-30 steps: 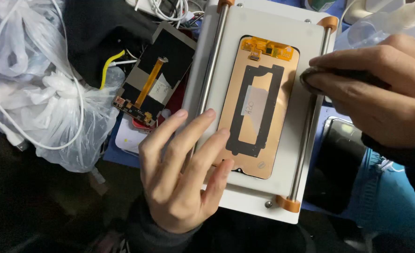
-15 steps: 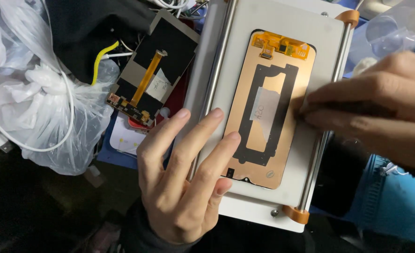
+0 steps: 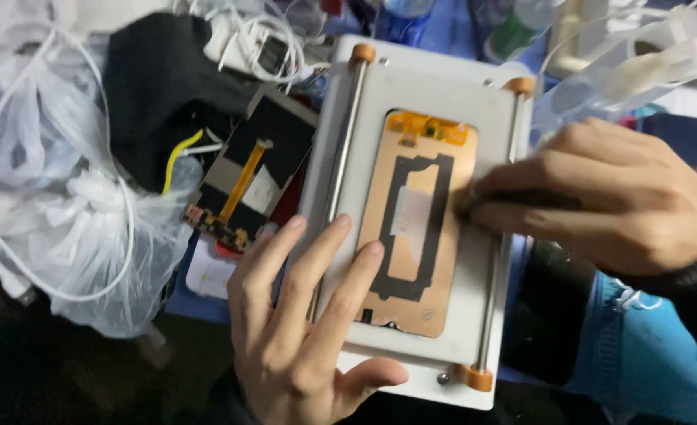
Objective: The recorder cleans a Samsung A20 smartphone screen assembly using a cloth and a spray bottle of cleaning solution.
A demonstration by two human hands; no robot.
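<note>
**Centrally: phone display panel on white separator plate, both hands applied**

Item 1. Display panel (image 3: 419, 228), copper-backed, with an orange flex strip at its far end and a black frame outline down its middle. It lies flat on the white plate (image 3: 431, 86), between two steel rails (image 3: 341, 157) with orange end caps. Its long axis runs away from the person, slightly tilted, parallel to the rails.

Item 2. Left hand (image 3: 301, 330), open, fingers spread and flat. The fingertips press on the plate and on the near left part of the panel, across the left rail.

Item 3. Right hand (image 3: 608, 197), fingers pinched together at the panel's right edge, about midway along its length. Whether it grips a thin tool or wire cannot be told. This hand is the nearer to the panel's right edge; the panel lies to its left.

Item 4. Surroundings on the counter: a second display part (image 3: 246, 185) with an orange ribbon, left of the plate; white plastic bags (image 3: 73, 236); black cloth (image 3: 160, 86); white cables (image 3: 262, 31).
</note>
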